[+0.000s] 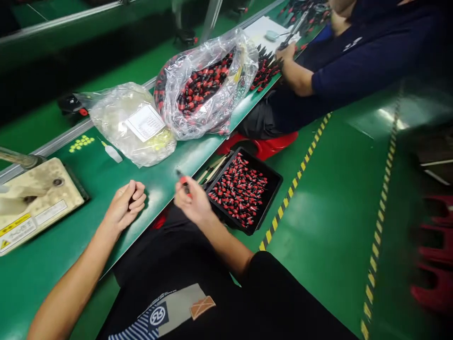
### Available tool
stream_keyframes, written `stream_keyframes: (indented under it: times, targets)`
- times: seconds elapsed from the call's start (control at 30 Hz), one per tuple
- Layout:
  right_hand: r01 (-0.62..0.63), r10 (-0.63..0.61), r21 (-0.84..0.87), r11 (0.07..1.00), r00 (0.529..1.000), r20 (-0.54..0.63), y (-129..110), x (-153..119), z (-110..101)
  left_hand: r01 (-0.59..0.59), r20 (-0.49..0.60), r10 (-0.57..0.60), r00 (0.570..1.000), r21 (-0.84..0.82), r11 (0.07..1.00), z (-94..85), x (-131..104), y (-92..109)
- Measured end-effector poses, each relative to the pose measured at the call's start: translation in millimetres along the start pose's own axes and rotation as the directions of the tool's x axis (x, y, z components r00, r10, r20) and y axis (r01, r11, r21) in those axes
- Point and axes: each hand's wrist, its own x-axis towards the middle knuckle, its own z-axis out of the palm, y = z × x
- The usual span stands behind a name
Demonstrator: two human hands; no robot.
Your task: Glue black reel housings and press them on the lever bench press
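Note:
My right hand (194,202) pinches a small black-and-red plastic piece (183,180) just over the front edge of the green workbench. Its dark tip points up and away, slightly blurred. My left hand (124,204) rests on the bench with its fingers curled in; a dark spot shows between them, but I cannot make out what it is. Below and right of my right hand, a black bin (271,200) holds many similar black-and-red pieces (240,189). Beyond my hands, an open clear plastic bag (212,115) is full of larger black-and-red parts (201,89).
A labelled clear bag (123,118) with yellowish contents lies near a small white bottle (113,153) and several yellow bits (81,143). A beige machine (38,198) occupies the bench's left. At right, a co-worker's hand (287,53) handles dark parts. A red stool (272,145) stands below.

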Motion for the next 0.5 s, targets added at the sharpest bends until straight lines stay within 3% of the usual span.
stream_keyframes:
  times: [0.07,0.13,0.23,0.3,0.33,0.4,0.5]
  targets:
    - [0.092,-0.084,0.028,0.995,0.973,-0.213,-23.2,-9.6,-42.6,0.027,0.065,-0.022,0.998,-0.078,0.997,-1.1,-3.1,2.7]
    - [0.149,-0.135,0.006,0.989,0.912,-0.386,-41.7,-18.9,-93.3,0.029,0.110,-0.017,0.994,-0.107,0.994,-1.7,-7.7,4.6]
    - [0.210,-0.160,0.007,0.978,0.765,-0.624,-54.1,-23.9,-167.6,-0.001,0.128,0.009,0.992,-0.061,0.998,-7.2,-9.8,4.8]
    - [0.247,-0.107,0.083,0.966,0.667,-0.738,-55.8,-27.3,-197.8,-0.026,0.143,0.028,0.989,-0.016,1.000,-12.7,-10.2,4.2]
    - [0.267,-0.076,0.110,0.957,0.603,-0.794,-56.0,-30.0,-204.4,-0.035,0.157,0.035,0.987,-0.002,0.999,-15.0,-10.8,3.9]
    - [0.289,-0.027,0.156,0.945,0.540,-0.841,-55.8,-34.5,-202.8,-0.031,0.179,0.027,0.983,0.020,0.999,-18.9,-12.8,3.2]
    - [0.287,-0.031,0.160,0.945,0.563,-0.826,-52.0,-30.1,-181.4,-0.007,0.155,-0.001,0.988,0.054,0.999,-23.4,-15.8,2.7]
